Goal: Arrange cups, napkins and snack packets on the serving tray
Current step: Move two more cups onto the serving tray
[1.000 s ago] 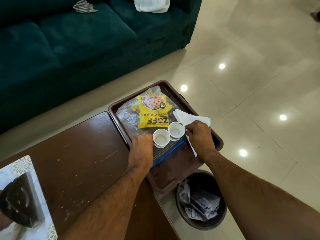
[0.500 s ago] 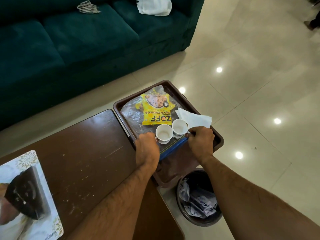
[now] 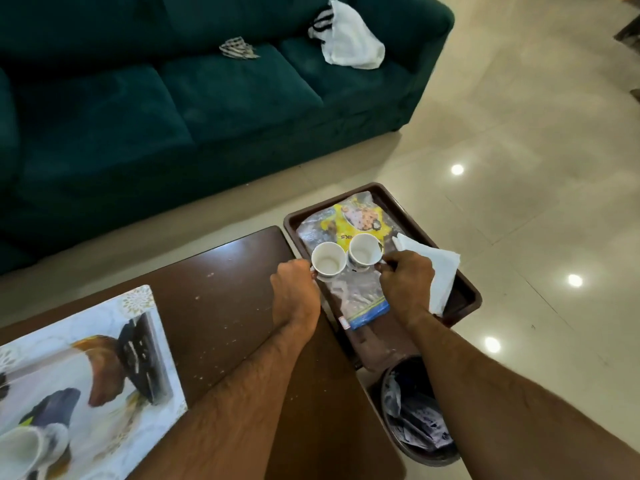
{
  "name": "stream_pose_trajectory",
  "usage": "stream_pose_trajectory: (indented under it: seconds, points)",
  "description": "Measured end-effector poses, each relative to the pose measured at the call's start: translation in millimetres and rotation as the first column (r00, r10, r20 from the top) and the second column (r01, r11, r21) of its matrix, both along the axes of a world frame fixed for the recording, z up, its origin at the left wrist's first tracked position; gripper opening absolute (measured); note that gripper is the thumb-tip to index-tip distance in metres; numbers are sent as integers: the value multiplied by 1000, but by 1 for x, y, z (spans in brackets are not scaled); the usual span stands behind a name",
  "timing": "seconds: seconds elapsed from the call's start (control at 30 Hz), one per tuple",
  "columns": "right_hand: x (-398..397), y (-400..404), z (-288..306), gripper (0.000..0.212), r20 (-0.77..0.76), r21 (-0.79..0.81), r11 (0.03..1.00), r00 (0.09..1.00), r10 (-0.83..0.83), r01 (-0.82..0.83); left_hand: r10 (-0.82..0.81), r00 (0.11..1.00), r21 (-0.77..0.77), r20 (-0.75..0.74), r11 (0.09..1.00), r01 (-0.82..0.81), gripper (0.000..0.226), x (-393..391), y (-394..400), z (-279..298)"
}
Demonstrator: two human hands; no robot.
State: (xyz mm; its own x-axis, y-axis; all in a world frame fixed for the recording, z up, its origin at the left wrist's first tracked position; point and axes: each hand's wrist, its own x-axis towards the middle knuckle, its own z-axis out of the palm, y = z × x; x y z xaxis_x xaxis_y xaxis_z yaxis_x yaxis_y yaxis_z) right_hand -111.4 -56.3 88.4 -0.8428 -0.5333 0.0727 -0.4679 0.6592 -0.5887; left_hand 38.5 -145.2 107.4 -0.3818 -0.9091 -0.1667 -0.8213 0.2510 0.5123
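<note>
- Our left hand [image 3: 295, 296] pinches the handle side of the left cup [image 3: 328, 262]; our right hand [image 3: 408, 284] is closed on the handle of the right cup [image 3: 364, 251].
- Both white cups look empty and sit side by side, nearly touching, over the clear snack packet [image 3: 349, 289] with its yellow label.
- The white napkin [image 3: 440, 268] lies just right of our right hand, partly under it.
- All of this is on the brown serving tray [image 3: 465, 299], which overhangs the dark table [image 3: 225, 289].
- A bin [image 3: 415, 410] stands on the floor below the tray; a green sofa [image 3: 173, 98] lies beyond.
</note>
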Motion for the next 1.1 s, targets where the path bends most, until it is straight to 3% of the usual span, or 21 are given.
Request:
stream_pose_trajectory:
  seconds: [0.23, 0.4, 0.63, 0.87, 1.1]
  points:
    - [80, -49, 22, 7, -50, -18, 988, 987, 154, -155, 121, 992, -4, -34, 993, -121, 18, 87, -41, 21]
    - [147, -87, 39, 17, -65, 2, 964, 962, 266, -267, 220, 975, -52, -7, 974, -220, 18, 162, -64, 36]
    - [260, -129, 49, 15, -25, -19, 922, 923, 385, -386, 353, 935, -48, -1, 934, -353, 21, 281, -88, 54]
    - [363, -163, 47, 5, 6, -20, 884, 884, 467, -466, 449, 893, -85, -5, 890, -448, 20, 394, -110, 45]
    - [439, -185, 33, 14, 12, 22, 811, 811, 585, -585, 476, 879, -119, 30, 875, -469, 17, 477, -116, 23]
